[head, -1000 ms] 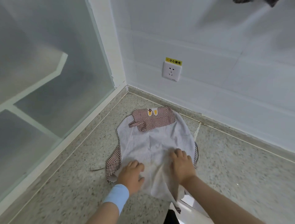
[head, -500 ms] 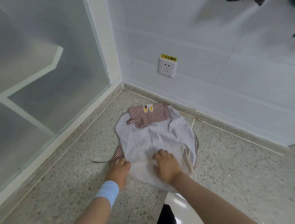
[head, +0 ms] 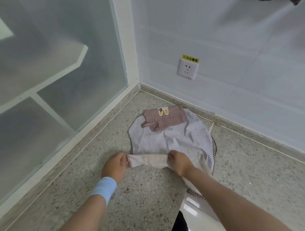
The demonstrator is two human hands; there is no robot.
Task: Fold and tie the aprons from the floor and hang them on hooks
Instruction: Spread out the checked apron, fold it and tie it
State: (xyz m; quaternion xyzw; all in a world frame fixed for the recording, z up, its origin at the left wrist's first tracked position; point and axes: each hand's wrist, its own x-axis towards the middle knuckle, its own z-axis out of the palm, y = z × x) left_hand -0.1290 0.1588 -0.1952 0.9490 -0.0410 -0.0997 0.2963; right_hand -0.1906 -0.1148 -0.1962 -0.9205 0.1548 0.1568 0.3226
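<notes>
A pale checked apron (head: 181, 138) lies spread on the speckled floor in the room's corner. Its brown gingham bib (head: 166, 118), with a small yellow patch, is folded onto it at the far end. The near hem is rolled into a pale band (head: 148, 160) lifted slightly off the floor. My left hand (head: 114, 166) pinches the band's left end. Gripping its right end is my right hand (head: 179, 162). A light strap (head: 204, 163) trails down beside my right wrist.
A frosted glass partition (head: 57, 74) with a white frame runs along the left. A white tiled wall with a socket (head: 188, 69) stands behind the apron. A white and black object (head: 191, 216) sits at the bottom edge. Dark fabric (head: 280, 1) shows at the top right.
Both hands went from pressing flat on the apron's near part to gripping its near hem, now rolled and raised between them. The view has shifted a little.
</notes>
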